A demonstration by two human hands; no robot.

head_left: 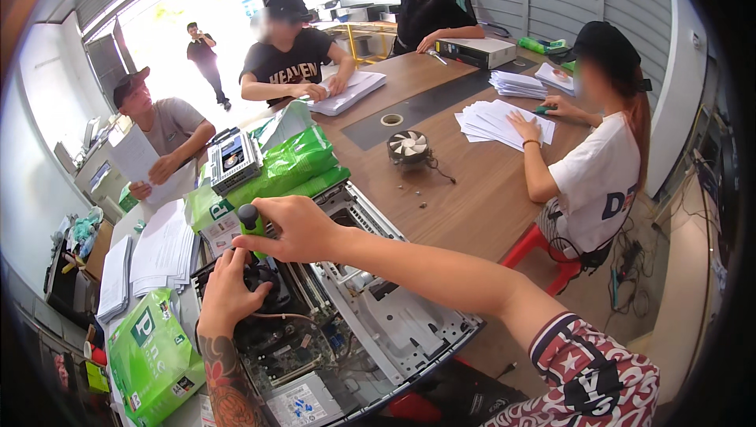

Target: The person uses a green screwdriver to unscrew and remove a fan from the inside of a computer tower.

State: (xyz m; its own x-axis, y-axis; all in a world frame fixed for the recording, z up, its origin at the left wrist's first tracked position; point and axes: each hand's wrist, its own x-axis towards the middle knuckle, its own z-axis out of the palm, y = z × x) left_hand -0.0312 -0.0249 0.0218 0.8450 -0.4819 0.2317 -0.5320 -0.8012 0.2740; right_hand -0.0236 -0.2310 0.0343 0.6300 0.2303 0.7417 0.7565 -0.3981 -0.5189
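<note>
An opened computer case lies in front of me, its circuit board exposed. My right hand is closed round the handle of a green and black screwdriver, held upright over the case's far left part. The screwdriver's tip is hidden. Just below and left of it, my left hand curls its fingers and thumb about a black round part that looks like a cooling fan. Near the front of the case sits a silver box-shaped unit.
Green paper packs and a metal drive lie beyond the case; another green pack lies left. A loose fan, tape roll and small screws are on the wooden table. Several people are around it, some handling papers.
</note>
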